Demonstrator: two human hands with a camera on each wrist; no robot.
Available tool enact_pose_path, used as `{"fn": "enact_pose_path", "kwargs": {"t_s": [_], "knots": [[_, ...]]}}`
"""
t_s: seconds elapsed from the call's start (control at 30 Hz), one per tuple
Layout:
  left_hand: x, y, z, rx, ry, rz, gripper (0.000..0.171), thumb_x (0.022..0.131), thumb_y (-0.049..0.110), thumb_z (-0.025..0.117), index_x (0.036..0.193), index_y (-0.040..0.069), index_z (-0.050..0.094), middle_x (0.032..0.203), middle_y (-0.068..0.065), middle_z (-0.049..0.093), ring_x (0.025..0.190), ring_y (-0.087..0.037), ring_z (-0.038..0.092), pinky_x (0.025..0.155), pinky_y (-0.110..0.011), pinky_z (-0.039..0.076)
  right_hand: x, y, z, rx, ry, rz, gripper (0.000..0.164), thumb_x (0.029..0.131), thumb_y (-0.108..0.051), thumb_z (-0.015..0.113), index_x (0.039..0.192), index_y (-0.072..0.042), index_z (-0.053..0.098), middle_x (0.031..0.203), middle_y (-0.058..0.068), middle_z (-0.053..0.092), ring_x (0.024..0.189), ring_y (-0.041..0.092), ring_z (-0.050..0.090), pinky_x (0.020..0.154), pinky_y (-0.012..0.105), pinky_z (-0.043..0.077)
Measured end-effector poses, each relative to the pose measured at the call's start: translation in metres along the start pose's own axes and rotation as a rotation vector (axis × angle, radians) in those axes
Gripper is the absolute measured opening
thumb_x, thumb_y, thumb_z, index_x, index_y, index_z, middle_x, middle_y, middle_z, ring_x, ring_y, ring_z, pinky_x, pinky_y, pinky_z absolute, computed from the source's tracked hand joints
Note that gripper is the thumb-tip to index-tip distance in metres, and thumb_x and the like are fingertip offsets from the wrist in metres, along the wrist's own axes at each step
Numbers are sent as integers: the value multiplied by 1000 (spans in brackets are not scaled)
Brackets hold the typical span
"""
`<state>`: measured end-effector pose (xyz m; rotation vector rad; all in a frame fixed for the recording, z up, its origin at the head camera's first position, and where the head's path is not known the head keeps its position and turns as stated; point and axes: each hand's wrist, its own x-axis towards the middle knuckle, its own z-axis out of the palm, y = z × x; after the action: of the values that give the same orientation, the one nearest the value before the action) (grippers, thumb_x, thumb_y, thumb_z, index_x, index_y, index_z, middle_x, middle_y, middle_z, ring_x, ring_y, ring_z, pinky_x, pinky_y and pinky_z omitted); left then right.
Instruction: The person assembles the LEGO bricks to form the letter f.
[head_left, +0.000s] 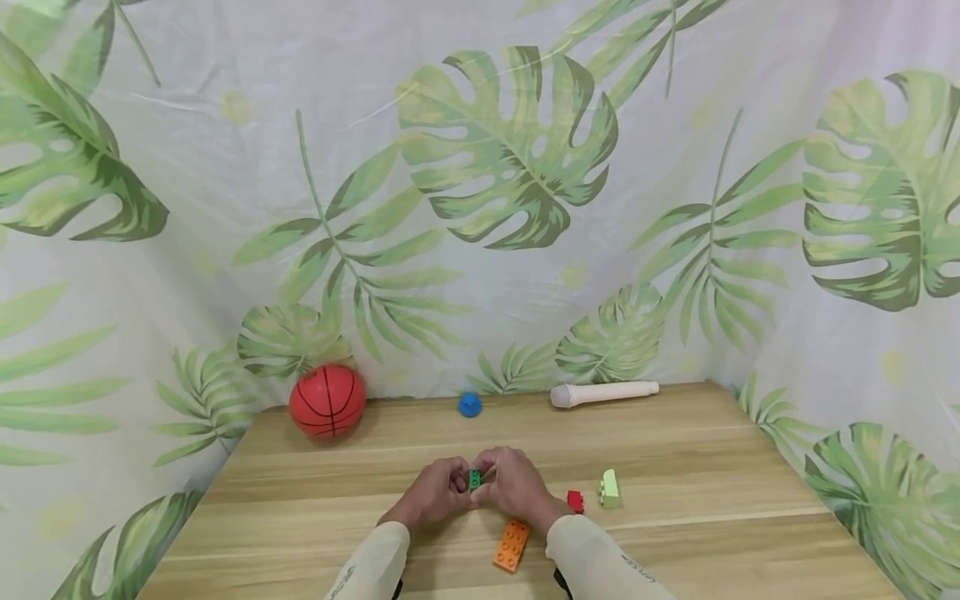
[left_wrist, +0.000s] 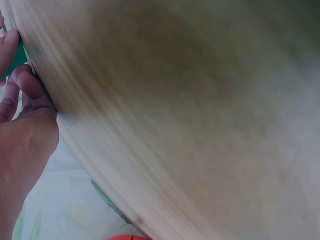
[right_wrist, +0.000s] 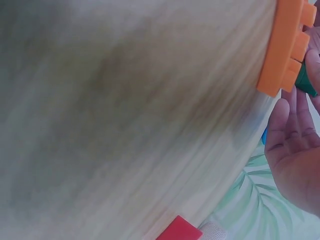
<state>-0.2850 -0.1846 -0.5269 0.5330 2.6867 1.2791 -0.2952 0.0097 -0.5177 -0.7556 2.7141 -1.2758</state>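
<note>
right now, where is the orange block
In the head view, the orange block lies low in the picture on the table, slightly right of centre, below the right hand and left of the right sleeve.

A wooden table with pale, streaked grain carries the things. On its far left sits a red ball with black lines. A small blue toy stands near the middle of the far edge, and to the far right a white microphone lies lengthwise, its head to the left. Nearer, right of the middle, a red brick lies beside a light green brick, its studs facing left. An orange brick lies nearest, studs up.
</note>
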Motion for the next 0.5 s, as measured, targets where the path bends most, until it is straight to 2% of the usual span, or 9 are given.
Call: {"fn": "enact_pose_path", "kwargs": {"t_s": [0.27,0.5], "knots": [[1,1,-5,-25,15,-35,24,86,4,89,96,6,67,88,-9,65,80,-16,54,68,-21,44,4,-4,-1,19,1,-14,24,82,-10,93,103,-11,81,100,-3,80,95,17,72,85,30,58],[0,0,-2,-29,-10,-14,22,84,2,89,93,6,69,86,-7,64,80,-15,54,70,-21,44,-2,-4,1,-72,4,-37,24,81,-11,94,101,-12,80,98,-4,78,91,13,67,83,27,54]]}}
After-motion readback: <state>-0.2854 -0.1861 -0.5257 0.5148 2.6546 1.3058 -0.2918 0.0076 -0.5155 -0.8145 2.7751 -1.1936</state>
